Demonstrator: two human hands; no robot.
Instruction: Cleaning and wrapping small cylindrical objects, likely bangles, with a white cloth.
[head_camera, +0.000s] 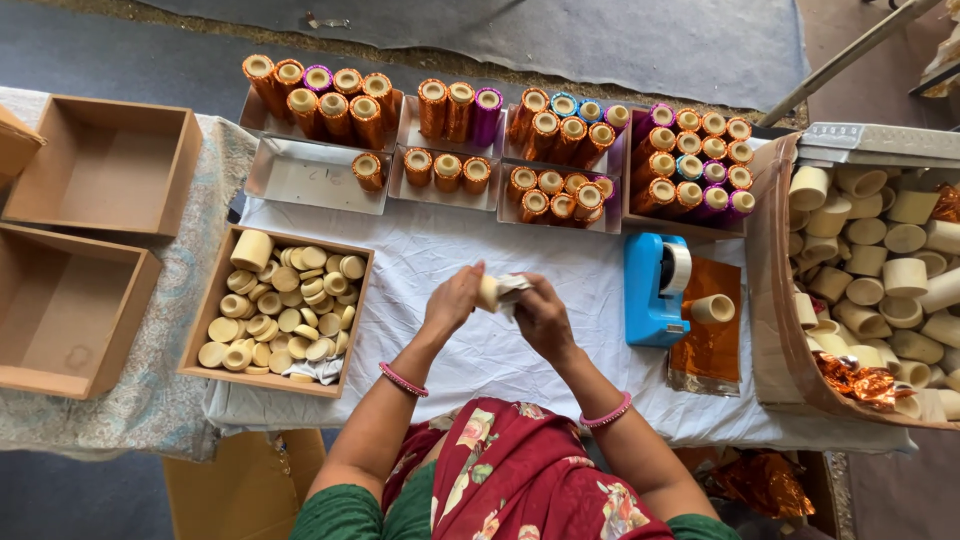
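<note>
Your left hand (452, 300) and right hand (540, 315) pinch one cream cardboard tube (489, 293) half-wrapped in silver foil; two empty brown boxes (105, 165) left, one blue tape dispenser (655, 288) right.

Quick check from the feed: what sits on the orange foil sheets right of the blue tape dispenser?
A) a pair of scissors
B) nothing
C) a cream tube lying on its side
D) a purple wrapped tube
C: a cream tube lies on its side on the orange foil sheets, just right of the blue tape dispenser.
</note>
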